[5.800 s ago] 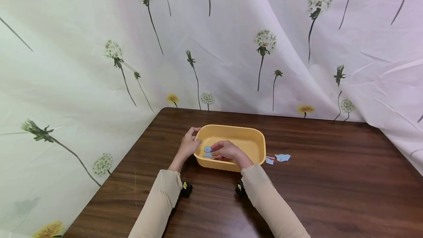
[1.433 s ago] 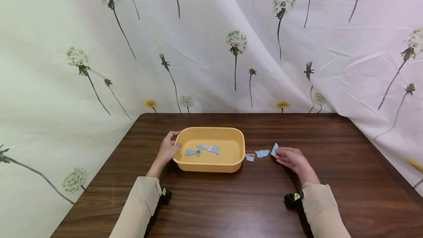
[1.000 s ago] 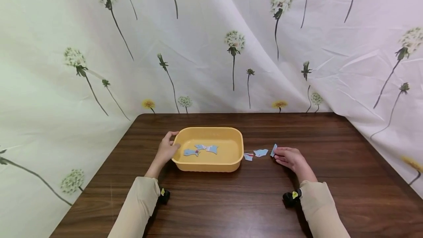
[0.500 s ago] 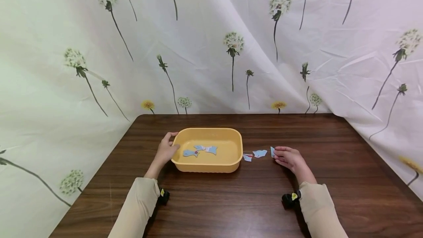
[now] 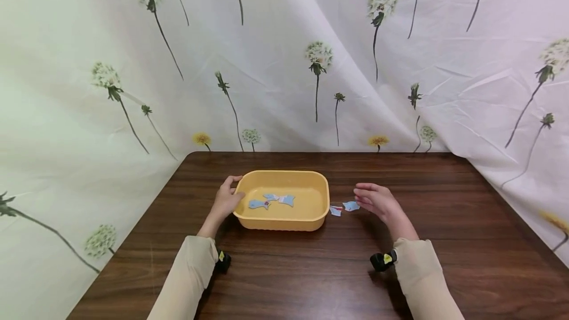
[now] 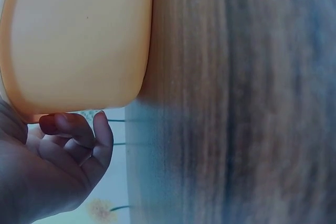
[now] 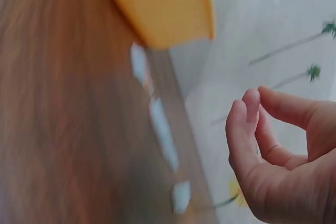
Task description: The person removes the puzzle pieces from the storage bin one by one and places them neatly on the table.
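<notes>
A shallow yellow plastic tub [image 5: 280, 225] stands on the table. My left hand [image 5: 224, 201] grips its left end, thumb over the rim and fingers outside. In the tub lie flat light-blue pieces with ragged edges, one on the left [image 5: 258, 204] and a joined-looking pair [image 5: 286, 200]. Right of the tub are a blue piece with a red stripe [image 5: 336, 210] and a plain blue piece [image 5: 351, 206]. My right hand [image 5: 378, 201] hovers above the table, fingers loosely bent and holding nothing. The right wrist view shows a third small piece [image 7: 181, 198] below it, hidden in the head view.
The dark brown wooden table [image 5: 302, 270] stretches around the tub. A white curtain [image 5: 266, 63] printed with dandelions hangs behind the table and along its left side. Each wrist wears a black camera, such as the right one [image 5: 383, 261].
Earlier my right hand reached into the tub, then held a blue piece upright on the table. Now it has let that piece go and risen slightly leftward. The left hand stays on the tub.
</notes>
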A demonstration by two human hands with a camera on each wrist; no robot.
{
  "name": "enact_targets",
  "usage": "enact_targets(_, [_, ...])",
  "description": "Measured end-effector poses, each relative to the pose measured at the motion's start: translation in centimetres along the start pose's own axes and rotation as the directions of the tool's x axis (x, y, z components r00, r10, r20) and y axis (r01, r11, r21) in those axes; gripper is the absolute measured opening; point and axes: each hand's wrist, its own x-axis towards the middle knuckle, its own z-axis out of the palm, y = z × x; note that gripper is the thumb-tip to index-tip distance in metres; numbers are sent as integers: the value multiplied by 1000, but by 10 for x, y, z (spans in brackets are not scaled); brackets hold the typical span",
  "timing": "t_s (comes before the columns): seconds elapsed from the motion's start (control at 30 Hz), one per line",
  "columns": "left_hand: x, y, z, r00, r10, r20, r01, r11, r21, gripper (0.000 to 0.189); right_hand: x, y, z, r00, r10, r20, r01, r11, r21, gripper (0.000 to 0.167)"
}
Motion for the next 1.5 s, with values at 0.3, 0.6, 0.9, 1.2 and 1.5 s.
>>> enact_targets(0.3, [2, -4, 1, 1000, 4, -3, -4, 1000, -6, 49, 13, -24, 65, 997, -49, 64, 52, 998, -42, 44])
enact_targets(0.6, [1, -2, 6, 1000, 6, 4, -6, 1000, -11, 50, 29, -12, 118, 986, -29, 164, 43, 996, -84, 41])
enact_targets(0.9, [0, 0, 11, 1000, -3, 5, 3, 1000, -22, 49, 43, -1, 133, 983, -5, 183, 25, 994, -108, 43])
enact_targets(1.2, [-2, -2, 8, 1000, -6, 4, 6, 1000, -19, 49, 56, 7, 145, 957, 108, 269, -53, 977, -205, 49])
enact_targets(1.5, [-3, 1, 0, 1000, -16, 5, 16, 999, -30, 50, 61, 5, 150, 932, 155, 326, -66, 961, -270, 51])
